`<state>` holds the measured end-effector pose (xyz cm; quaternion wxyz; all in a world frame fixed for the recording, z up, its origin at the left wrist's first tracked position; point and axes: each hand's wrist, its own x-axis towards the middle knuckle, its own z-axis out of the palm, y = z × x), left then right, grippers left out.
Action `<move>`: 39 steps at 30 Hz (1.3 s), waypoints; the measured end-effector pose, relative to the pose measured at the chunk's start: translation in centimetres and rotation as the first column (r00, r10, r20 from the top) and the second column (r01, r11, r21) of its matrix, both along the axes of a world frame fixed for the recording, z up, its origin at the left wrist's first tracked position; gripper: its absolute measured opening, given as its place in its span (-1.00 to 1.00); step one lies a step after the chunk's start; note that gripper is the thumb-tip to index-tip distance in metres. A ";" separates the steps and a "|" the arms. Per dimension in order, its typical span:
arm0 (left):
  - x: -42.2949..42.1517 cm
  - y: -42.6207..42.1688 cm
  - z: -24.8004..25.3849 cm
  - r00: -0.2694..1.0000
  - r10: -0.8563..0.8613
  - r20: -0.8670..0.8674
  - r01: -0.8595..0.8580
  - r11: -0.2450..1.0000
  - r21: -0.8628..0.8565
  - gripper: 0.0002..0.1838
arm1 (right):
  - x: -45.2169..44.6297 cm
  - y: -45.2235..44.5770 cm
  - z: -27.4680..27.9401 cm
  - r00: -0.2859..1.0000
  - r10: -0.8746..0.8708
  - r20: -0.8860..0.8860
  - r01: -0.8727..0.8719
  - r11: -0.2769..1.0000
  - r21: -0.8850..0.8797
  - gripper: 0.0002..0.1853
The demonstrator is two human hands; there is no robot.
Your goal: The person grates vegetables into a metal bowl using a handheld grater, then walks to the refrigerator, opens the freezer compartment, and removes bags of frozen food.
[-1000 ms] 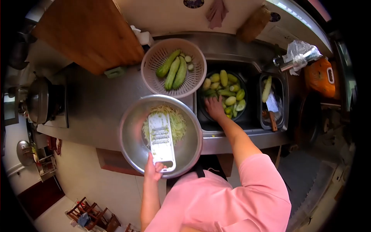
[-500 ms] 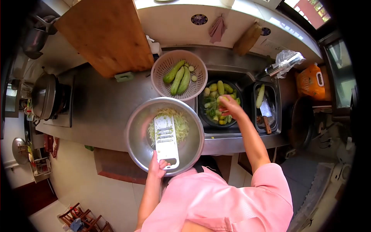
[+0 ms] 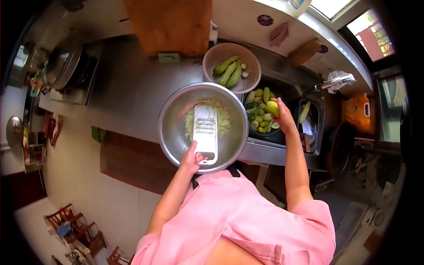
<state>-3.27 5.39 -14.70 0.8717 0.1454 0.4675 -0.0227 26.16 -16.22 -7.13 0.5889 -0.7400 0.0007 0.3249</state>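
My left hand (image 3: pixel 192 160) is closed on the handle end of a white grater (image 3: pixel 206 132), which leans inside a big steel bowl (image 3: pixel 170 132). Pale green shreds (image 3: pixel 224 119) lie in the bowl around and beneath the grater. My right hand (image 3: pixel 285 117) grips a yellow-green cucumber-like vegetable (image 3: pixel 272 108), raised over the dark basin (image 3: pixel 279 138) in the sink. Below it, that basin holds more green and yellowish vegetable pieces (image 3: pixel 258 117).
Behind the bowl, a pinkish colander (image 3: pixel 212 57) holds several long green vegetables (image 3: pixel 230 73). Right of the basin, a smaller tub (image 3: pixel 319 132) contains a peeled vegetable (image 3: pixel 304 112) and a cleaver (image 3: pixel 308 128). A wooden board (image 3: pixel 170 26) stands upright at the back; a wok (image 3: pixel 64 62) is far left.
My right hand has lifted out of the basin with the yellow-green vegetable. The camera view has shifted, while my left hand stays on the grater.
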 end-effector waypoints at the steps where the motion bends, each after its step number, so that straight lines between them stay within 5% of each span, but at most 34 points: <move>1: 0.2 -0.2 0.5 1.000 0.017 -0.021 -0.017 1.000 0.007 -0.76 | -1.7 2.1 0.9 0.997 0.070 0.044 -0.071 0.997 0.014 -0.55; 3: 0.5 -0.5 0.8 1.000 0.016 -0.004 -0.016 0.999 0.041 -0.75 | -5.2 5.9 0.7 0.959 0.278 0.048 -0.279 0.960 0.001 -0.64; 4: 0.4 -0.5 0.8 1.000 0.006 -0.002 -0.006 0.998 0.062 -0.74 | -7.2 7.1 -2.2 0.774 0.438 0.457 -0.374 0.899 -0.228 -0.62; 5: 0.3 -0.7 0.7 1.000 0.025 -0.003 -0.025 0.998 0.054 -0.74 | -10.2 9.2 -0.8 0.744 0.505 0.438 -0.362 0.855 -0.371 -0.63; 10: 0.5 -1.4 -1.3 0.998 0.059 0.004 -0.058 0.974 0.218 -0.69 | -17.8 12.2 -2.4 0.379 0.685 0.623 -0.428 0.726 -0.538 -0.81; 16: 0.3 -1.3 -0.1 0.998 -0.010 -0.070 0.020 0.989 0.145 -0.72 | -10.9 20.7 -7.8 0.383 0.648 0.659 -0.135 0.745 -0.654 -0.83; 20: 0.7 -1.4 -0.9 0.999 0.043 -0.012 -0.041 0.990 0.131 -0.67 | -15.1 16.5 -6.7 0.223 0.789 0.573 -0.445 0.605 -0.660 -0.84; 23: 0.7 -1.8 -0.2 0.998 0.051 -0.030 -0.045 0.987 0.154 -0.66 | -15.9 16.0 -8.1 0.265 0.757 0.597 -0.329 0.653 -0.682 -0.86; 24: 0.5 -1.6 0.2 0.998 0.040 -0.039 -0.034 0.988 0.150 -0.66 | -14.2 18.4 -8.0 0.387 0.714 0.584 -0.283 0.694 -0.662 -0.86; 26: 0.2 -1.8 -0.3 0.999 0.023 -0.040 -0.017 0.989 0.147 -0.65 | -11.1 22.4 -7.8 0.220 0.682 0.697 -0.108 0.727 -0.678 -0.87; 28: 0.5 -1.7 0.3 0.995 0.032 -0.098 -0.013 0.983 0.184 -0.64 | -11.0 21.9 -7.7 0.084 0.675 0.733 -0.153 0.736 -0.660 -0.89; 30: 0.5 -1.5 -0.4 0.999 0.037 -0.036 -0.031 0.985 0.169 -0.64 | -13.6 18.2 -7.1 0.099 0.683 0.723 -0.335 0.707 -0.622 -0.90; 33: 0.3 -1.8 -1.4 1.000 0.022 0.010 -0.024 0.986 0.166 -0.63 | -16.5 15.6 -7.3 0.151 0.725 0.672 -0.352 0.675 -0.648 -0.88; 36: 0.4 -2.0 -1.2 0.999 0.013 -0.044 -0.006 0.988 0.157 -0.62 | -12.1 21.3 -8.9 0.107 0.568 0.816 -0.158 0.820 -0.551 -0.90; 39: 0.5 -1.5 0.5 0.997 0.023 -0.077 -0.006 0.978 0.209 -0.63 | -11.7 21.2 -8.7 0.163 0.557 0.815 -0.214 0.826 -0.522 -0.92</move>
